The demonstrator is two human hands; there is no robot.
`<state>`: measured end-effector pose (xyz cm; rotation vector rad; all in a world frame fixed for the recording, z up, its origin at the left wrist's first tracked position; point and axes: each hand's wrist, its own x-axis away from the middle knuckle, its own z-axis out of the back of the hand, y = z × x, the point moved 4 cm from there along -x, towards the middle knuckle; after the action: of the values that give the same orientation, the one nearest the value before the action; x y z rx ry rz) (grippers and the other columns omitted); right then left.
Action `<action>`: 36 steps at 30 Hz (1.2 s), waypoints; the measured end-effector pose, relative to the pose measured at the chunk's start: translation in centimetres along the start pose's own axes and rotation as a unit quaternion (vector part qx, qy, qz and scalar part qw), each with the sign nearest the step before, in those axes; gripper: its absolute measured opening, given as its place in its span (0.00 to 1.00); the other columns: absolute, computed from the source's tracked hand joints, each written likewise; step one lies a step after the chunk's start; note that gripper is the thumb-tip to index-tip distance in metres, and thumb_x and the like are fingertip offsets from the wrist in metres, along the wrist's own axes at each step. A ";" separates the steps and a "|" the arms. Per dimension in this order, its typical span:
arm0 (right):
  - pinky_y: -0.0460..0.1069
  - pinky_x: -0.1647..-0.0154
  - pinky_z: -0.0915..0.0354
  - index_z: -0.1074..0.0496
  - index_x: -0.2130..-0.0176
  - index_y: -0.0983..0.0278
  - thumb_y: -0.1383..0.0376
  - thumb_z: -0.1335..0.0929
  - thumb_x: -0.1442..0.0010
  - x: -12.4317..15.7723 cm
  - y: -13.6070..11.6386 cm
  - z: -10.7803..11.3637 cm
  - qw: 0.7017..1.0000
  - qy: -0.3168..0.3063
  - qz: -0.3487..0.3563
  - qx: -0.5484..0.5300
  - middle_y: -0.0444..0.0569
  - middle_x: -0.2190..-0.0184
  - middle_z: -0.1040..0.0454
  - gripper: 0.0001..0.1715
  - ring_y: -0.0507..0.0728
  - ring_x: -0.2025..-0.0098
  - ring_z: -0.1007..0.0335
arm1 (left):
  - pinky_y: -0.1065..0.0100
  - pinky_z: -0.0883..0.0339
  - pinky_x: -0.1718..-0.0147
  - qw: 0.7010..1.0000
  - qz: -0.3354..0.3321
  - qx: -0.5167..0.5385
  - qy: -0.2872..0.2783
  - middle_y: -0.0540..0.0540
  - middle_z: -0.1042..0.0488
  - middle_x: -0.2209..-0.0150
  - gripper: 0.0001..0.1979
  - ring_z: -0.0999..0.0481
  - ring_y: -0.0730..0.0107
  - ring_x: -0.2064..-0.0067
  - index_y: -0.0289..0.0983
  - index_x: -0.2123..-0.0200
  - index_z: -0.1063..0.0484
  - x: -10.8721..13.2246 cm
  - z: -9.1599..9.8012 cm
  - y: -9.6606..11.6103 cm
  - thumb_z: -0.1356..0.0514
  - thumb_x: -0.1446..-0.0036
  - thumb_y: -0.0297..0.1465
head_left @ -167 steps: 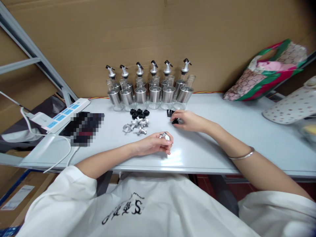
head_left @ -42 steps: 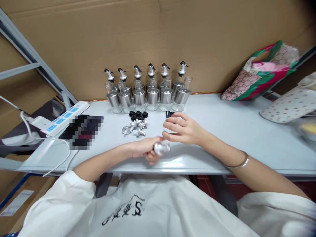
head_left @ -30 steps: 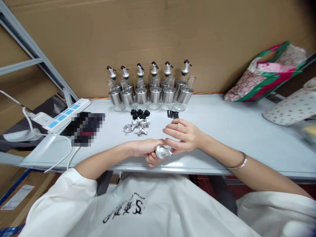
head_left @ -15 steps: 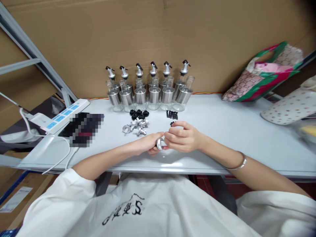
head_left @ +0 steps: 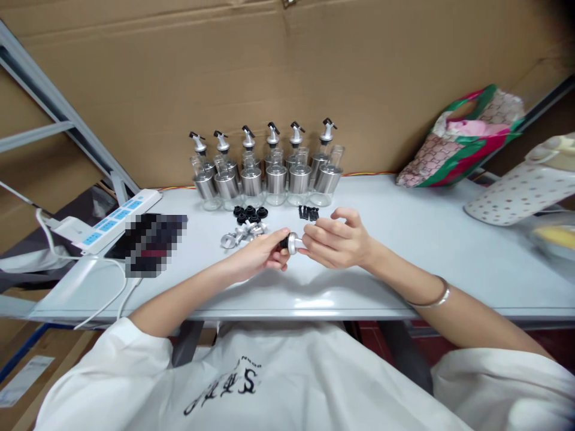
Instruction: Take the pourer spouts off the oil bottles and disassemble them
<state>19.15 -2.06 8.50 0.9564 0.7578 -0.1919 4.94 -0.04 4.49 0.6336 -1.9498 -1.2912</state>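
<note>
Between my two hands is a bottle pourer point(head_left: 293, 243), a silver spout with a black stopper. My left hand point(head_left: 265, 254) is closed around its black end. The fingers of my right hand point(head_left: 335, 240) are closed on the silver end and partly hide it. Just beyond my left hand lie several loose silver spouts point(head_left: 229, 240), with black stoppers point(head_left: 250, 212) behind them. Several small black levers point(head_left: 308, 212) lie beyond my right hand, which covers part of the table near them.
Two rows of glass bottles with metal sleeves point(head_left: 275, 178) stand at the back, the rear row with pourers. A power strip point(head_left: 121, 218) and a blurred dark device point(head_left: 150, 245) lie left. A patterned bag point(head_left: 449, 140) and a dotted container point(head_left: 507, 188) stand right.
Both hands have risen slightly away from the table's front edge with the pourer. Its black stopper now shows beside my left fingers. The camera view has shifted a little.
</note>
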 end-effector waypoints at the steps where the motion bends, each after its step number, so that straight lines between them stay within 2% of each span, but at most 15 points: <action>1: 0.51 0.60 0.47 0.31 0.75 0.61 0.62 0.35 0.38 0.1 0.1 -0.1 1.000 -0.002 0.000 0.004 0.41 0.71 0.26 0.14 0.51 0.66 0.39 | 0.72 0.36 0.70 1.000 0.000 0.012 -0.012 0.59 0.49 0.82 0.19 0.53 0.84 0.83 0.35 0.77 0.39 0.0 0.1 0.0 0.52 0.37 0.40; 4: 0.52 0.58 0.49 0.31 0.73 0.61 0.62 0.35 0.38 0.5 0.4 -0.3 1.000 -0.003 -0.006 0.011 0.40 0.69 0.25 0.12 0.52 0.64 0.37 | 0.72 0.36 0.68 0.998 -0.008 0.051 -0.030 0.57 0.45 0.80 0.17 0.50 0.85 0.82 0.34 0.73 0.37 0.1 0.1 0.0 0.49 0.38 0.40; 7: 0.53 0.58 0.50 0.31 0.73 0.61 0.62 0.36 0.37 0.8 0.7 -0.5 1.000 -0.006 -0.012 0.010 0.42 0.69 0.25 0.13 0.53 0.63 0.36 | 0.73 0.38 0.71 0.995 -0.015 0.094 -0.038 0.55 0.42 0.78 0.15 0.46 0.83 0.80 0.34 0.71 0.36 0.1 -0.2 -0.1 0.44 0.41 0.40; 10: 0.53 0.59 0.50 0.31 0.73 0.62 0.61 0.37 0.36 1.0 0.9 -0.7 1.000 -0.021 -0.019 -0.010 0.43 0.70 0.26 0.15 0.53 0.64 0.36 | 0.75 0.44 0.76 0.991 -0.031 0.121 -0.044 0.53 0.40 0.77 0.16 0.42 0.81 0.77 0.33 0.72 0.36 0.0 -0.4 -0.3 0.40 0.45 0.41; 13: 0.53 0.60 0.49 0.33 0.74 0.63 0.61 0.38 0.36 1.0 1.0 -0.8 0.998 -0.037 -0.026 -0.033 0.44 0.74 0.28 0.17 0.53 0.67 0.38 | 0.75 0.44 0.76 0.990 -0.043 0.123 -0.062 0.53 0.38 0.76 0.17 0.41 0.80 0.76 0.33 0.71 0.35 -0.1 -0.4 -0.6 0.39 0.46 0.42; 16: 0.53 0.60 0.48 0.33 0.73 0.63 0.60 0.39 0.35 1.0 1.1 -0.8 0.997 -0.046 -0.030 -0.045 0.44 0.77 0.30 0.17 0.53 0.69 0.40 | 0.73 0.43 0.75 0.990 -0.058 0.107 -0.074 0.52 0.37 0.75 0.16 0.39 0.78 0.74 0.33 0.70 0.35 -0.3 -0.2 -0.8 0.40 0.45 0.42; 23: 0.53 0.60 0.48 0.34 0.72 0.62 0.59 0.40 0.34 1.2 1.4 -0.8 0.997 -0.059 -0.024 -0.037 0.44 0.77 0.32 0.17 0.55 0.69 0.42 | 0.71 0.42 0.72 0.993 -0.074 0.044 -0.082 0.52 0.35 0.75 0.19 0.37 0.79 0.75 0.33 0.70 0.34 -0.3 -0.2 -0.3 0.41 0.46 0.45; 28: 0.52 0.65 0.48 0.36 0.75 0.62 0.57 0.39 0.35 1.1 1.6 -0.8 0.995 -0.078 -0.023 -0.058 0.44 0.79 0.36 0.19 0.55 0.71 0.46 | 0.67 0.39 0.66 0.994 -0.075 0.014 -0.075 0.53 0.36 0.75 0.18 0.37 0.81 0.78 0.33 0.72 0.34 -0.5 0.0 -0.1 0.44 0.42 0.43; 36: 0.50 0.72 0.49 0.38 0.78 0.62 0.60 0.41 0.35 0.5 1.7 -0.7 0.987 -0.072 -0.056 -0.131 0.44 0.83 0.41 0.21 0.54 0.74 0.49 | 0.67 0.39 0.67 0.989 -0.131 -0.047 -0.053 0.52 0.36 0.75 0.19 0.35 0.78 0.75 0.33 0.72 0.34 -0.4 -0.1 0.3 0.45 0.43 0.45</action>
<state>19.97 -0.38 9.07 0.6430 0.6843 -0.2505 5.27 0.27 4.65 0.8093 -1.9233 -1.5984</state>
